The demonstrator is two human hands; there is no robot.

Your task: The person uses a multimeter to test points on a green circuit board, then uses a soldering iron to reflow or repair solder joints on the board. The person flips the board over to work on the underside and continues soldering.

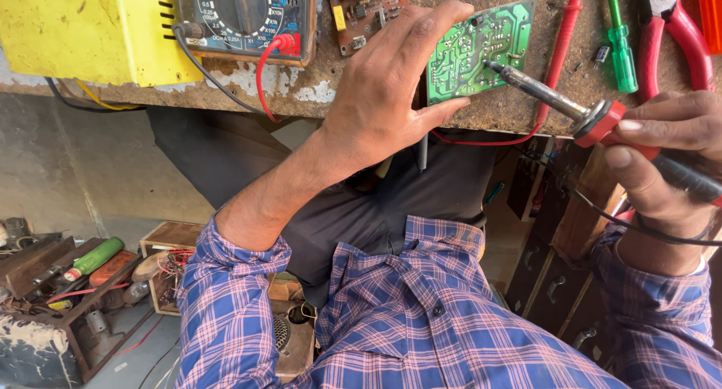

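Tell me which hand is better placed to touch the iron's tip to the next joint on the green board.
Right. The right hand grips the soldering iron, whose tip already rests on the green circuit board. The left hand is occupied holding that board tilted at the bench edge, so it probably should just steady it.

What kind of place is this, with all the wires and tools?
It looks like an electronics repair workshop. The right hand holds a soldering iron to a green circuit board that the left hand steadies, and a multimeter and red-handled pliers lie on the worn bench.
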